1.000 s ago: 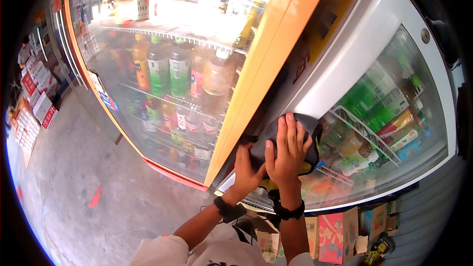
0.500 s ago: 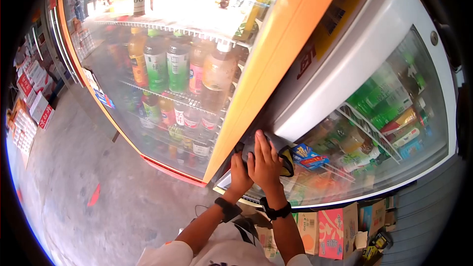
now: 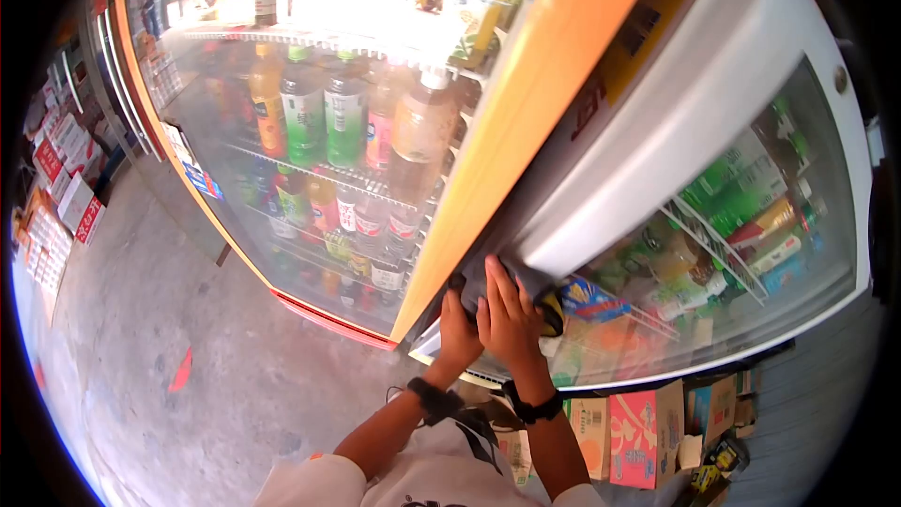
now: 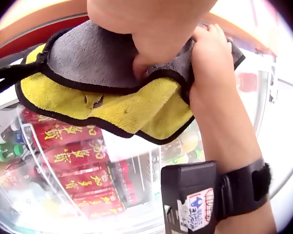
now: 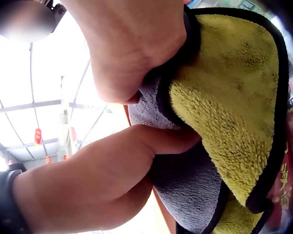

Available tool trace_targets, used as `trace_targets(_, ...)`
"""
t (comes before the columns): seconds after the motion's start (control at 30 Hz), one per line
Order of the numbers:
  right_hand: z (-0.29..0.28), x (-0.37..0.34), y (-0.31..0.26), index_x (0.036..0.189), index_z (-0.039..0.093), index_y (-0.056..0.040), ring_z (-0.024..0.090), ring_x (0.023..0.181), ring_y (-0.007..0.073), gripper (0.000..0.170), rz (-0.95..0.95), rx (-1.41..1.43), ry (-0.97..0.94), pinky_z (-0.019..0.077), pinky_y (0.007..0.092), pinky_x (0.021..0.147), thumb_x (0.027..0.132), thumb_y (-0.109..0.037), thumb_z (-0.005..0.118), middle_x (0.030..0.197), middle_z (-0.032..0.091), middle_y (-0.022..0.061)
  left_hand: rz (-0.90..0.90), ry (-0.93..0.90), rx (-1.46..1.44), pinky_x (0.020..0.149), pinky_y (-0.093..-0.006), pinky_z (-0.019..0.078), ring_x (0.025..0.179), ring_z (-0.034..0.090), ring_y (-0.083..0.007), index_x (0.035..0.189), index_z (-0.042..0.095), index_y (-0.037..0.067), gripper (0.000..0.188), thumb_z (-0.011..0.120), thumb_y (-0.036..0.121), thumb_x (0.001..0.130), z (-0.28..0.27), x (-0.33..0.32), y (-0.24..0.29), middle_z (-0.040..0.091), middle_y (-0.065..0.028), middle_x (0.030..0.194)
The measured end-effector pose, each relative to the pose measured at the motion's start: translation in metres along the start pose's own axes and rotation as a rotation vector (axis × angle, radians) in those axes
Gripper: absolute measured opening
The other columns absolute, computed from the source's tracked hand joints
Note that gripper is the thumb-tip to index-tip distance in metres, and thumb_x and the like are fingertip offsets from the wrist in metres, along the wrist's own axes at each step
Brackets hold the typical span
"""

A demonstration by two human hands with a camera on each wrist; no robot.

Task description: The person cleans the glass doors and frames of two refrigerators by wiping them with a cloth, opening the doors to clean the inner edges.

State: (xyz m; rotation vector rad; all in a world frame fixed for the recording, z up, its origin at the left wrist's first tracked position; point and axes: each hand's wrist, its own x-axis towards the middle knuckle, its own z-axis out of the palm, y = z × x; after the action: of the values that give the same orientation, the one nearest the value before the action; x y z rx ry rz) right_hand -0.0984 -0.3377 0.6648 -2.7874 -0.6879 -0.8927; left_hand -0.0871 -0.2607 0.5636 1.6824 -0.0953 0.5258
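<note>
In the head view both hands are on a grey-and-yellow cloth [image 3: 533, 284] with black edging, at the left end of the white-framed cooler [image 3: 648, 136]. My right hand [image 3: 511, 317] lies with straight fingers on the cloth's grey side. Close beside it, my left hand [image 3: 458, 333] grips the cloth's left part; its fingertips are partly hidden. The left wrist view shows the cloth [image 4: 112, 109] folded, yellow underside hanging below the grey, with a loose black strap. In the right wrist view the left thumb [image 5: 173, 140] is tucked under a yellow fold.
A tall orange-framed glass-door fridge [image 3: 526, 122] with bottles stands close on the left. Red packs [image 4: 75, 153] show behind the cooler's glass, and a blue label [image 3: 593, 302] is beside the cloth. Cartons [image 3: 646, 437] stand below. Stacked boxes [image 3: 80, 208] are far left.
Both hands and the cloth have moved left and down from the glass to the cooler's left end, uncovering the blue label. Over the last half second they have barely shifted.
</note>
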Motion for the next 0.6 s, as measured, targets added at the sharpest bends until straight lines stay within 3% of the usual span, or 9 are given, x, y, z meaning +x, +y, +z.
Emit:
trace_targets(0.07, 0.003, -0.009, -0.004, 0.125, 0.056, 0.0004, 0.052, 0.116, 0.0228, 0.041, -0.062, -0.06, 0.02, 0.0379, 0.0339, 0.099, 0.09, -0.021, 0.05, 0.137, 0.051, 0.0069, 0.002, 0.0, -0.021, 0.079, -0.0458, 0.0449, 0.094, 0.054, -0.0462, 0.117, 0.044, -0.007, 0.041, 0.059, 0.011, 0.084, -0.012, -0.005, 0.014, 0.053, -0.0286, 0.103)
trace_targets(0.17, 0.002, -0.01, -0.007, 0.125, 0.056, 0.0017, 0.052, 0.116, 0.0196, 0.042, -0.114, -0.174, 0.096, 0.0364, 0.0322, 0.1, 0.09, -0.021, 0.049, 0.135, 0.052, 0.0085, 0.034, 0.051, -0.011, 0.075, -0.0459, 0.045, 0.088, 0.053, -0.0454, 0.114, 0.046, -0.007, 0.04, 0.061, 0.009, 0.081, -0.013, -0.011, 0.01, 0.052, -0.0267, 0.097)
trace_targets(0.33, 0.001, 0.001, 0.006, 0.125, 0.055, 0.0018, 0.053, 0.118, 0.0219, 0.041, -0.044, 0.026, -0.004, 0.04, 0.0331, 0.098, 0.09, -0.019, 0.049, 0.135, 0.052, 0.0094, 0.071, 0.013, 0.045, 0.073, -0.0478, 0.0446, 0.086, 0.053, -0.0465, 0.114, 0.046, -0.007, 0.043, 0.062, 0.01, 0.079, 0.0, 0.004, -0.002, 0.053, -0.0262, 0.096)
trace_targets(0.5, 0.0, 0.011, 0.018, 0.126, 0.056, -0.0041, 0.059, 0.107, 0.0147, 0.041, -0.052, -0.091, -0.027, 0.0519, 0.0287, 0.072, 0.087, -0.015, 0.054, 0.134, 0.053, 0.0023, 0.058, -0.041, 0.086, 0.077, -0.0513, 0.0418, 0.09, 0.05, -0.0496, 0.115, 0.045, -0.01, 0.046, 0.061, 0.015, 0.079, 0.014, 0.011, -0.019, 0.05, -0.0314, 0.098)
trace_targets(0.57, -0.003, 0.013, 0.019, 0.125, 0.057, -0.0043, 0.063, 0.099, 0.0118, 0.04, -0.069, 0.033, 0.013, 0.052, 0.027, 0.066, 0.086, -0.013, 0.054, 0.134, 0.053, 0.002, 0.215, 0.0, 0.225, 0.081, -0.0522, 0.0384, 0.095, 0.046, -0.0506, 0.115, 0.043, -0.011, 0.049, 0.062, 0.016, 0.079, 0.016, 0.003, -0.023, 0.046, -0.0334, 0.102)
trace_targets(0.6, -0.007, 0.012, 0.019, 0.123, 0.058, -0.0039, 0.066, 0.089, 0.0106, 0.039, -0.051, 0.052, -0.023, 0.0517, 0.0258, 0.06, 0.085, -0.012, 0.054, 0.135, 0.052, 0.0018, 0.314, -0.077, 0.387, 0.082, -0.0537, 0.0357, 0.095, 0.044, -0.0497, 0.122, 0.038, -0.012, 0.056, 0.062, 0.015, 0.078, 0.012, 0.002, -0.024, 0.044, -0.0329, 0.103)
